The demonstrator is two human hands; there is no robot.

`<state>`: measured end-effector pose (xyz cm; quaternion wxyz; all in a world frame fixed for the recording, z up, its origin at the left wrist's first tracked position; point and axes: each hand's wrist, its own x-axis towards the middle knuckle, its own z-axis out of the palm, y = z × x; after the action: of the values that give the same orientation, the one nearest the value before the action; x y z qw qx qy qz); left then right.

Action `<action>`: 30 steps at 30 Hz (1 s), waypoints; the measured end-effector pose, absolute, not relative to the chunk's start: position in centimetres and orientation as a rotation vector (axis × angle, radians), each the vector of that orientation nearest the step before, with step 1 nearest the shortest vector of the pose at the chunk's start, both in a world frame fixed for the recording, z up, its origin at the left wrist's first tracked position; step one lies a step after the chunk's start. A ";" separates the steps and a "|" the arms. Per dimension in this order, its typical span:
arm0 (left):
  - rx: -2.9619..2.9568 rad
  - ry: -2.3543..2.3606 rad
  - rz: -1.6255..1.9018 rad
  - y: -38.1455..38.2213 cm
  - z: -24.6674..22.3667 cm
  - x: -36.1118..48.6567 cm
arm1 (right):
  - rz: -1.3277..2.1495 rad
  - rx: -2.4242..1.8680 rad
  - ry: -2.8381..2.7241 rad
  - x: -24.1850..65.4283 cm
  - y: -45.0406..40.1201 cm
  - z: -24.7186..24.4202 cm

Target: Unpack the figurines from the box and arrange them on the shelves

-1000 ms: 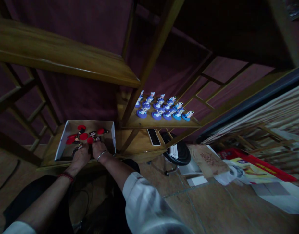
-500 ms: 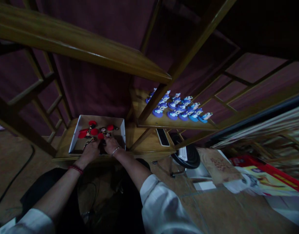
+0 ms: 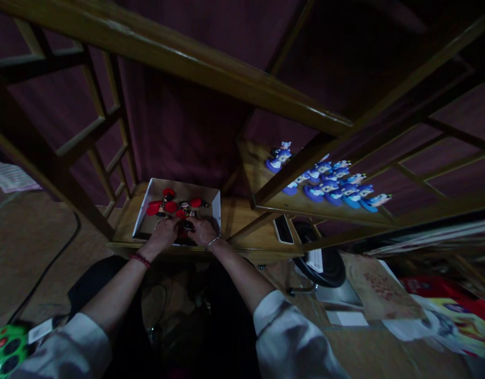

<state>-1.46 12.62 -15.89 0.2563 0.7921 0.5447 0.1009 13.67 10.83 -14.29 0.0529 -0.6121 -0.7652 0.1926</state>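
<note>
The person works inside a shallow box (image 3: 195, 190), which stands on a low wooden shelf (image 3: 239, 215). The left hand (image 3: 166, 232) and the right hand (image 3: 203, 232) are near each other, with a small dark figure (image 3: 187, 226) between their fingertips, at the near side of the box; whether the fingers grip it, one cannot tell. The present step seems to be handling this figure. The next move probably calls for gentle fingers, because red-and-black figures (image 3: 161, 210) lie just beyond, on the far side.

Red-and-black figurines (image 3: 161, 209) in rectangular white cardboard box (image 3: 216, 208), on brown wooden shelf (image 3: 240, 216). Rectangular black-and-white phone (image 3: 284, 230) at box's 3 o'clock.
</note>
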 end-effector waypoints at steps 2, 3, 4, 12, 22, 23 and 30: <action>2.133 1.474 0.287 12.7 -15.6 -1.6 | 0.590 -1.863 -2.330 13.6 10.9 -14.2; 2.123 1.470 0.288 12.7 -15.5 -1.7 | 0.591 -1.861 -2.335 13.6 10.9 -14.2; 2.111 1.469 0.288 12.7 -15.4 -1.8 | 0.589 -1.858 -2.343 13.5 10.9 -14.1; 2.148 1.427 0.308 12.7 -15.4 -2.1 | 0.519 -1.871 -2.464 12.8 11.3 -13.5; 2.165 1.358 0.357 12.5 -16.0 -2.3 | 0.491 -1.842 -2.528 12.2 11.6 -13.9; 2.167 1.359 0.358 12.5 -16.1 -2.3 | 0.490 -1.839 -2.530 12.2 11.6 -13.9; 2.231 1.304 0.405 12.2 -16.2 -2.2 | 0.451 -1.874 -2.586 12.0 11.6 -13.6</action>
<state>-2.23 12.24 -16.19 0.2601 0.8236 0.4814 0.1495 12.00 11.57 -13.65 -0.0420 -0.5805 -0.8011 0.1398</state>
